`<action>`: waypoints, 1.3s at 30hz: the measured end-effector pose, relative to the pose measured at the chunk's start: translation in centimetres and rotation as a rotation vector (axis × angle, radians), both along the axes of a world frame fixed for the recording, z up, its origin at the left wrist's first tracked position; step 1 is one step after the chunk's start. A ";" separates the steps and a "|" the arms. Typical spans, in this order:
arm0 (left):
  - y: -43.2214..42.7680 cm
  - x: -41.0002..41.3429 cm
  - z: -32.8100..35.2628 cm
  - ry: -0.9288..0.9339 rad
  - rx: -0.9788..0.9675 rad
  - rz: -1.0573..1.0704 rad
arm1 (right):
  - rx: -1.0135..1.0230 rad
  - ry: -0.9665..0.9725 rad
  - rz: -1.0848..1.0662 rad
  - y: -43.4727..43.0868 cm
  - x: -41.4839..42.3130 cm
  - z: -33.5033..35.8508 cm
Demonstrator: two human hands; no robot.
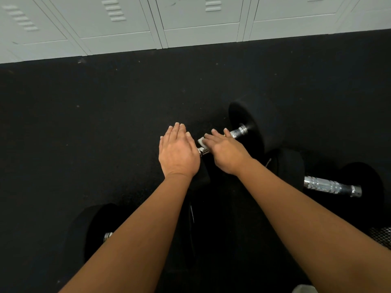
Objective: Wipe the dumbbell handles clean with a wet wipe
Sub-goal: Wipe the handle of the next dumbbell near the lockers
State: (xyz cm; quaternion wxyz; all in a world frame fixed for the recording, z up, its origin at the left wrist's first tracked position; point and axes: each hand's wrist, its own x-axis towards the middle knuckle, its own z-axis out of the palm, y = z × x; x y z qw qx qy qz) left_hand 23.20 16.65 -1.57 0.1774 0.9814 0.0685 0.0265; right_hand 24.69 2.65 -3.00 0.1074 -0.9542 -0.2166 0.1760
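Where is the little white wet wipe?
The small white wet wipe sits mid-frame in the head view, pressed under the right hand onto the shiny metal dumbbell handle, beside the left hand.

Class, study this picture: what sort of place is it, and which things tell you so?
Probably a gym changing area: dumbbells lie on black rubber flooring in front of pale metal lockers.

The right hand (225,154) covers most of the knurled chrome handle (238,133) and nearly all of the small white wipe (201,141). The left forearm (137,235) hides the near-left black dumbbell's bar (108,236).
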 end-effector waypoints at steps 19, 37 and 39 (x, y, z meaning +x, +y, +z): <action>0.2 0.5 2.3 0.152 -0.092 -0.070 | 0.804 0.204 -0.807 -1.1 -3.7 2.0; -6.5 -0.1 4.6 0.273 -1.125 0.087 | 1.158 0.291 -1.025 -1.9 -1.5 5.5; -6.6 0.2 4.3 0.267 -1.210 0.175 | 1.171 0.351 -0.975 -2.2 -1.3 5.8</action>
